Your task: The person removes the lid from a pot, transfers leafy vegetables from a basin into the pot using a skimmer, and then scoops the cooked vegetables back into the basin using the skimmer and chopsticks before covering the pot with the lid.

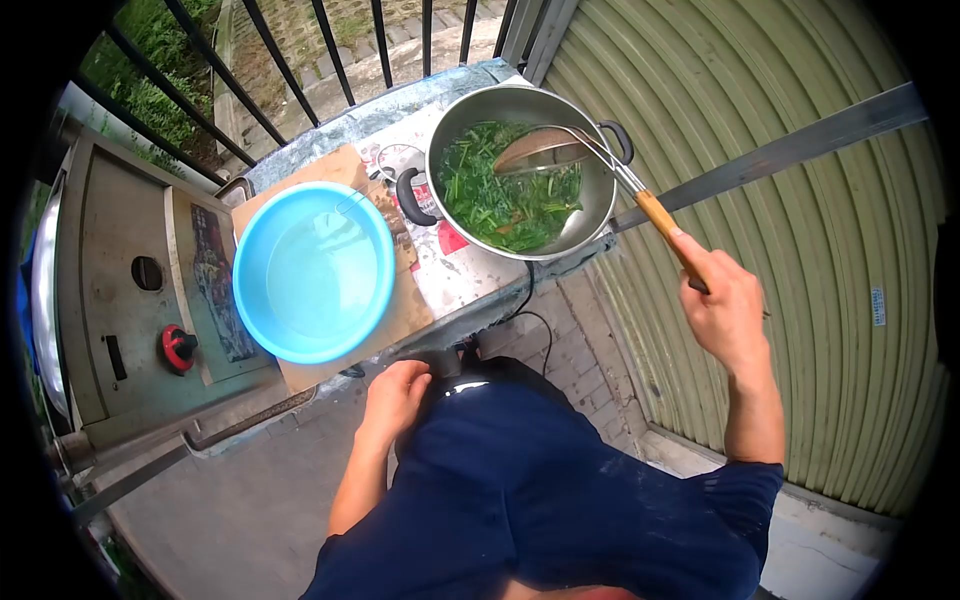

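My right hand (pixel 725 302) is wrapped round the wooden handle of a wire strainer (pixel 658 212). The strainer's mesh bowl reaches into a large steel pot (pixel 592 218) with two black handles, among green leafy vegetables (pixel 508 205) in liquid. Left of the pot, a light blue basin (pixel 312 272) holds clear liquid and sits on cardboard (pixel 405 312). My left hand (pixel 396 400) is at my waist, near the counter's front edge, with its fingers curled together. Whether anything is between those fingers is hidden.
A metal stove-like unit (pixel 125 300) with a red and black knob (pixel 178 347) stands at the left. Black railings (pixel 328 50) run behind the counter. A green corrugated shutter (pixel 830 230) with a metal bar (pixel 780 152) is at the right. A black cable (pixel 548 330) hangs below the pot.
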Motion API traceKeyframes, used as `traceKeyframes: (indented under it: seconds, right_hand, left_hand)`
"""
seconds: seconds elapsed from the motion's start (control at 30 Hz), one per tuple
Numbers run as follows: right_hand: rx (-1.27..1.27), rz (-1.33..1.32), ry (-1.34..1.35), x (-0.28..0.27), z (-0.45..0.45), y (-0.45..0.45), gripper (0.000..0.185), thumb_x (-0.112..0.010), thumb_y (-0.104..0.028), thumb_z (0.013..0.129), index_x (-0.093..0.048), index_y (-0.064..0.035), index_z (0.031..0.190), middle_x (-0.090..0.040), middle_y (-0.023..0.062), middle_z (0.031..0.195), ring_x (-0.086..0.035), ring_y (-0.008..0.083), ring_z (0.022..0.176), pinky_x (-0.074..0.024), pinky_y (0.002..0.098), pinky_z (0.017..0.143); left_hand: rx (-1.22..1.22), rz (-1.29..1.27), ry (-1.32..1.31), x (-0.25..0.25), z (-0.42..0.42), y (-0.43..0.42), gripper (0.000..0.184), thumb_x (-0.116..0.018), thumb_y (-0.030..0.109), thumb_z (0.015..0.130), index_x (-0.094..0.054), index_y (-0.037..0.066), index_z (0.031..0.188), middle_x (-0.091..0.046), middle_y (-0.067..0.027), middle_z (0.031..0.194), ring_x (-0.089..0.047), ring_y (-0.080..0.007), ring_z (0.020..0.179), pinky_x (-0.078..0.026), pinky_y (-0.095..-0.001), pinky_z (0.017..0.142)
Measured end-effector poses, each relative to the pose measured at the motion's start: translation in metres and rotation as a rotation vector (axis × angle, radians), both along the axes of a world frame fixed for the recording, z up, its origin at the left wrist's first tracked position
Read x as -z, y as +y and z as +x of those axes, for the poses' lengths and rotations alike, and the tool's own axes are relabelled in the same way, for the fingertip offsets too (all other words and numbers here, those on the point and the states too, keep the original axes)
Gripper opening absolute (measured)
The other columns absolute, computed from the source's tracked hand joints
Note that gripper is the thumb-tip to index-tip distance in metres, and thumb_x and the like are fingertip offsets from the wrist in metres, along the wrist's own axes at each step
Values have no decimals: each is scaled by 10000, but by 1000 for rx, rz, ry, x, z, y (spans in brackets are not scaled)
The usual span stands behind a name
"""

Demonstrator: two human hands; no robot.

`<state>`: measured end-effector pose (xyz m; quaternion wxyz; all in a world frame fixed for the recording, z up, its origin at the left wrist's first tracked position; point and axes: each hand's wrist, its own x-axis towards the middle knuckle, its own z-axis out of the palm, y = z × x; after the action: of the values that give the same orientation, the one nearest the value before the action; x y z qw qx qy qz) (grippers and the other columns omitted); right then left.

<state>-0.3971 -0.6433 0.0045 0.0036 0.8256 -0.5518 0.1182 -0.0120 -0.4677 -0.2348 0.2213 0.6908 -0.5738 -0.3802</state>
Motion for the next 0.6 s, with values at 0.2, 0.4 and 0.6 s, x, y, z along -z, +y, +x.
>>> traceKeyframes:
  seconds: [0.2,0.4,0.6]
  right_hand:
    - [-73,133,368,-50,13,-8,657,-709,9,764,-724,-210,1383,-602,95,764,-637,317,667,-517,456,622]
    - [-131,89,325,-24,19,-28,654,-715,-16,765,-718,-208,1390,-609,104,769,-641,340,670,-531,472,627]
    - [-135,130,320,-68,10,-28,619,-715,-36,769,-730,-190,1369,-623,108,757,-647,347,676,-536,479,633]
  left_hand:
    - [-18,-2,8,-2,-1,0,216,-754,150,962,-760,27,1139,-761,-164,1054,-745,-318,897,-587,-405,809]
    - [-50,6,6,2,-4,2,208,-754,148,961,-761,27,1130,-762,-159,1061,-743,-310,880,-587,-404,799]
    - [-47,14,4,6,-5,5,213,-747,160,970,-761,28,1137,-760,-161,1068,-743,-309,873,-588,-394,798]
